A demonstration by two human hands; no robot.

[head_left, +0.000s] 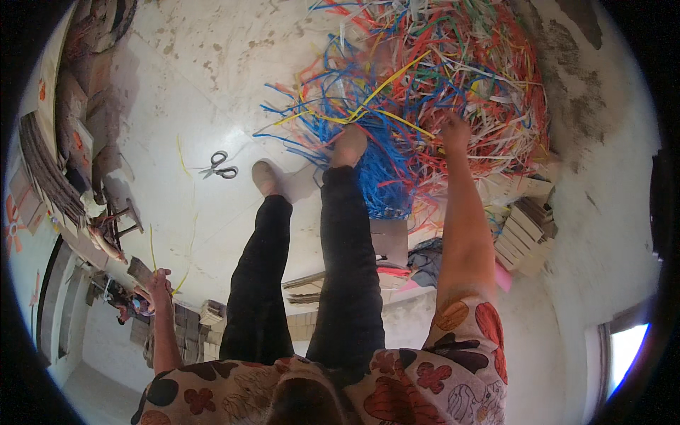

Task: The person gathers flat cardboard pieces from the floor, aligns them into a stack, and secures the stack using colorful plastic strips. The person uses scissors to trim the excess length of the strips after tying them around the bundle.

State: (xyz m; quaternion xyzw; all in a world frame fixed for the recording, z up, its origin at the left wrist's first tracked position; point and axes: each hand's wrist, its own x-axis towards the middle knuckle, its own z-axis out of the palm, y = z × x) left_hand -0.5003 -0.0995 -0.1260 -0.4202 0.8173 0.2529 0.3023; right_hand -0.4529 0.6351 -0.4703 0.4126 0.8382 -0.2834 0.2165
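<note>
- Plenty around here: open black-handled scissors (219,166) lie on the pale floor (212,85), just left of the left foot (265,177).
- And the right foot (348,146) is right up against the heap, overlapping blue strands; the dark-trousered legs (347,262) block a good piece of the view behind.
- Over on the far left, stacked cardboard (46,163) curves along the wall side; on the right, more stacked card pieces (524,237) sit below the heap, with dark cloth (425,262) near them.
- Now the big one: the heap of strips (496,78) sprawls across the floor at upper right, a tangle of red, white, green, yellow and blue.
- Look at those blue strips (386,177), bunched thickly on its near left side, with long yellow lengths (397,74) slanting over the top.
- The right hand (455,133) is in among the strips, fingers bent; whether it grips any, I cannot tell.
- Down at lower left, the left hand (160,283) is closed around a thin yellow strip (151,244), well apart from the heap.
- As for print, a carton (79,145) on the left carries orange marks, too small to make out.
</note>
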